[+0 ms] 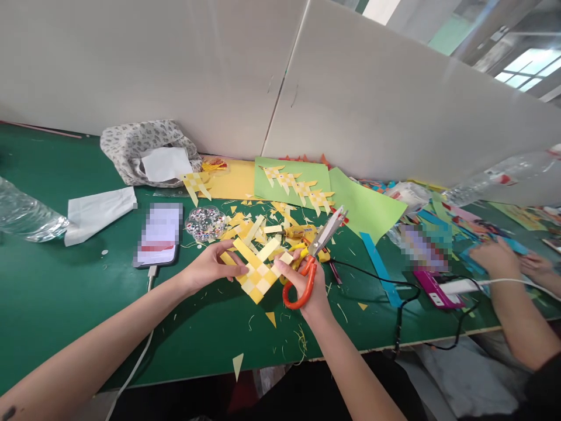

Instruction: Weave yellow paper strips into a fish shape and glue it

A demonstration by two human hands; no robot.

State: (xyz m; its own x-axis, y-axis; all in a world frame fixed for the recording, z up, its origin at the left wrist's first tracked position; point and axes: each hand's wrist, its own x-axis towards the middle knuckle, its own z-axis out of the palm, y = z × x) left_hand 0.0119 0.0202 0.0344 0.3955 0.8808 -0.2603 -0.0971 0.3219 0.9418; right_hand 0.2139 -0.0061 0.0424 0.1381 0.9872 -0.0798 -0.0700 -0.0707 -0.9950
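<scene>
A woven paper piece (258, 276), checkered in yellow and cream with loose strips at its top, is held up over the table. My left hand (218, 266) pinches its left side between thumb and fingers. In my right hand (309, 286) are scissors (312, 263) with red-orange handles, their blades pointing up and away to the right. The right thumb also presses on the right edge of the woven paper. Behind the piece lie yellow paper scraps (249, 228) and a yellow tool (302, 233), partly hidden by the hand and scissors.
Finished-looking woven fish shapes (298, 186) lie on green paper (268, 166) at the back. To the left are a phone (158, 237) on a cable, a bead case (205, 223) and a plastic bottle (28, 213). At right, a co-worker's hands (493, 257) are near blue strips and a magenta box (433, 289).
</scene>
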